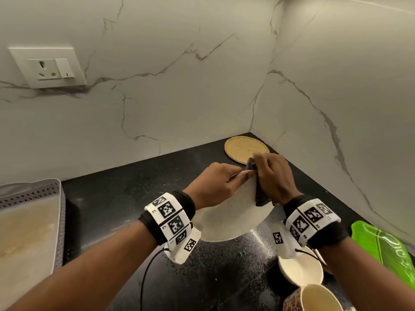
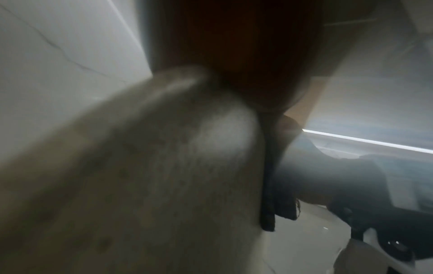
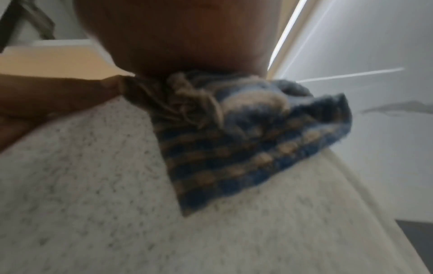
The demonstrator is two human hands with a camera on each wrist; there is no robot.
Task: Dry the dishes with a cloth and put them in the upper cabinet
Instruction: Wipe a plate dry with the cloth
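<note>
Over the plate [image 1: 226, 212], our left hand [image 1: 215, 182] pinches its far rim while our right hand [image 1: 274, 176] presses the bunched cloth [image 1: 260, 196] against it.

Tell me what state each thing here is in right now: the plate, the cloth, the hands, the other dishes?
Speckled plate: tilted up off the counter, gripped at its far rim.
Blue checked cloth: bunched, pressed against the plate.
Left hand: pinches the plate's rim.
Right hand: grips the cloth.
White bowl: upright, on the counter.
Patterned mug: upright, nothing visible inside.
Green tray: lying flat.
Cork mat: flat, bare.
</note>
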